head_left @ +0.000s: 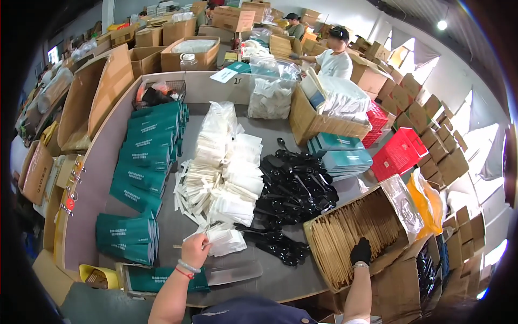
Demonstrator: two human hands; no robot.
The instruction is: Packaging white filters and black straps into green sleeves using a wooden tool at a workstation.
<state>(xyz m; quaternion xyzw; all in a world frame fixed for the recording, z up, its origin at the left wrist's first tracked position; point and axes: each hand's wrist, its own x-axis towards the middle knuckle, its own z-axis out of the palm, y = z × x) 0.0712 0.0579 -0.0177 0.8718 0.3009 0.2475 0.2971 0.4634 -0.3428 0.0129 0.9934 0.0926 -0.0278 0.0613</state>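
My left hand (195,251), bare with a bangle and red string at the wrist, is closed with fingertips pinched; the end of a thin wooden stick (177,247) pokes out beside it. Right by those fingers lie flat white paper packets (226,242). My right hand (360,251), in a black glove, rests on wooden sticks (345,229) packed in a cardboard box (318,264); its dark fingertips blend together. Below my left hand, a green printed pouch (162,278) lies in a holder beside a clear plastic chute (234,272).
Black plastic spoons (297,183) are heaped mid-table beside piled white packets (221,162). Green pouches (143,156) line the left wall (86,178). Green booklets (340,154), a red crate (396,154) and a box of white bags (329,121) stand right. A co-worker (334,59) is beyond.
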